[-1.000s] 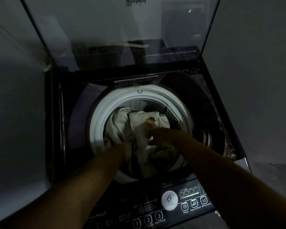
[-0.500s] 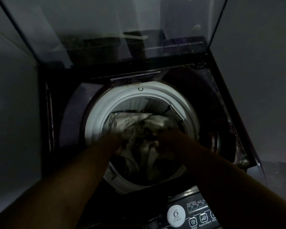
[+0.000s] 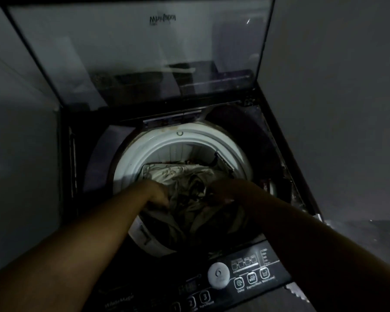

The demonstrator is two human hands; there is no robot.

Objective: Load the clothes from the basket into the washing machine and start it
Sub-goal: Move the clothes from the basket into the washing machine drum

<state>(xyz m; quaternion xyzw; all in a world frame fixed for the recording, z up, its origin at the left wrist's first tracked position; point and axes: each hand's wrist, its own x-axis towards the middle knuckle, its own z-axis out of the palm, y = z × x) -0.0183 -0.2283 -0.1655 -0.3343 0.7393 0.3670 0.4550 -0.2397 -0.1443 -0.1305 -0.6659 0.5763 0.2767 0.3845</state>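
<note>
At 6 o'clock the control panel [image 3: 234, 282] sits untouched, so starting is judged still to do. In the washing machine [image 3: 279, 154] drum [image 3: 144, 149], the left hand [image 3: 154, 194] at 8 o'clock and the right hand [image 3: 225, 191] at 4 sink into the pale clothes [image 3: 185, 176]. Whether they grip or press, I cannot tell. At 12 the lid [image 3: 144, 52] stands open. No basket shows.

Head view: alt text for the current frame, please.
A person's left hand and right hand rest on pale crumpled clothes inside an open top-loading washing machine. Its glass lid stands raised behind, the control panel nearest the camera; dim light.
</note>
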